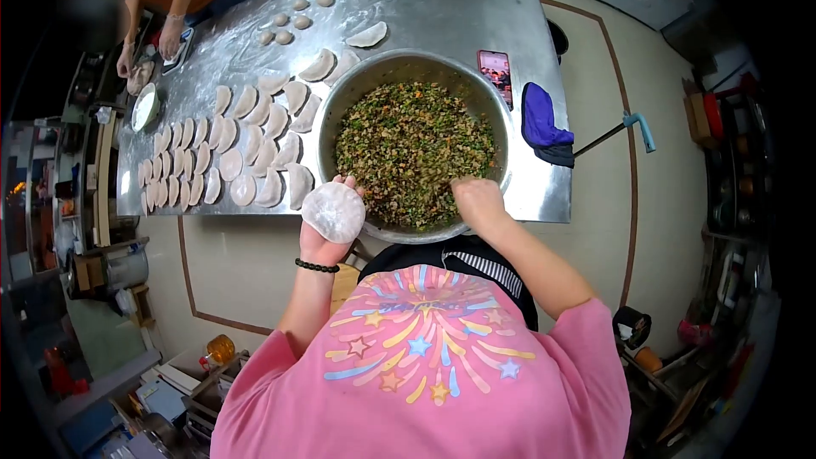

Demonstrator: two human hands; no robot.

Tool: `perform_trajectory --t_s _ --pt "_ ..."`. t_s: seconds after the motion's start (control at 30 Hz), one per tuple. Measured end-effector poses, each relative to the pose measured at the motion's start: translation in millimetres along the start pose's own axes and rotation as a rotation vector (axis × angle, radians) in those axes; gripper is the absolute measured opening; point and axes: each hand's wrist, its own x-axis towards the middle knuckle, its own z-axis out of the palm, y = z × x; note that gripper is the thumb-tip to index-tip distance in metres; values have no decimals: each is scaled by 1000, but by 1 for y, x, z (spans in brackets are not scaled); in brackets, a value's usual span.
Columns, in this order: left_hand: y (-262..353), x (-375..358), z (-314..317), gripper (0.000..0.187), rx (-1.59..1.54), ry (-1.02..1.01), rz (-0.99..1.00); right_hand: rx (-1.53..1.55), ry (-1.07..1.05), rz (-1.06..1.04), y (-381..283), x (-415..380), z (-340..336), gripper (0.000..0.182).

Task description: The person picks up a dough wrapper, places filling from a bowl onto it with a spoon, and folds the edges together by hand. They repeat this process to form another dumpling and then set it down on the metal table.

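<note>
while the left hand (pixel 317 246) bears a round wrapper (pixel 333 212) left of the bowl's (pixel 408 63) near rim, the right hand (pixel 478 201) dips into the filling (pixel 412 144) inside the bowl, its grip unclear. scooping seems underway; the next move calls for a level left palm. folded dumplings (pixel 276 121) lie left of the bowl.

We can read no words, brands or numbers: the lettering (pixel 432 305) on the pink shirt (pixel 510 408) (faint, we find) is blurred, and the phone (pixel 495 76) screen is too small.
</note>
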Motion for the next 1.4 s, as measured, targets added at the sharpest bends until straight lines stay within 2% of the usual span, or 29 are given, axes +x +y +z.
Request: perform_trajectory --t_s 0.03,0.07,0.17,0.3,0.37,0.4,0.47,0.53,0.6,0.63,0.7,0.8,0.87,0.9,0.93,1.0,1.13,1.2,1.27,1.33,1.37,1.4 --pt "-1 -4 0 34 39 56 1 72 -113 76 -6 1 2 13" --pt "-3 -6 -2 34 35 58 8 73 -116 68 -8 3 2 13" --pt "-4 -18 -19 35 44 96 -97 424 -277 305 -12 13 -7 24" --pt "-17 -17 -22 37 48 28 -180 496 -255 305 -8 19 -21 23" --pt "-25 -5 -14 33 102 173 -212 523 -242 301 -8 22 -34 23" --pt "-28 3 -13 33 100 166 -210 550 -229 297 -7 23 -42 23" --pt "-31 23 -11 31 -35 98 -334 549 -206 269 -9 24 -57 22" --pt "-36 46 -6 32 -11 64 -322 605 -35 173 -12 20 -65 21" --pt "-40 61 15 35 -69 -35 -349 566 16 107 -14 17 -67 22" --pt "-40 71 12 37 19 -108 -326 444 145 11 -16 15 -67 26" --pt "-38 79 20 37 40 -110 -326 268 344 -153 -14 15 -60 40" --pt "-38 82 31 38 62 -168 -343 362 408 -101 -11 8 -54 40" --pt "-38 81 35 38 70 -219 -374 430 391 -59 -12 5 -63 40" --pt "-38 79 39 37 84 -157 -365 494 376 -16 -12 4 -71 40" --pt "-38 78 42 36 97 -97 -356 493 378 -10 -11 2 -75 40" --pt "-38 77 44 36 107 -92 -363 406 331 -63 -8 2 -83 39" --pt "-36 74 44 36 182 -86 -316 384 384 -77 4 -4 -109 38" --pt "-33 74 40 35 169 -143 -287 181 387 -162 12 -7 -115 38" --pt "-29 76 37 35 169 -158 -288 164 368 -154 16 -12 -113 40" --pt "-26 75 37 36 187 -91 -253 95 406 -52 21 -16 -107 34" --pt "-23 77 34 36 191 -130 -249 95 407 -53 25 -17 -99 34" --pt "-22 81 25 36 193 -130 -250 6 294 -34 30 -20 -87 30"
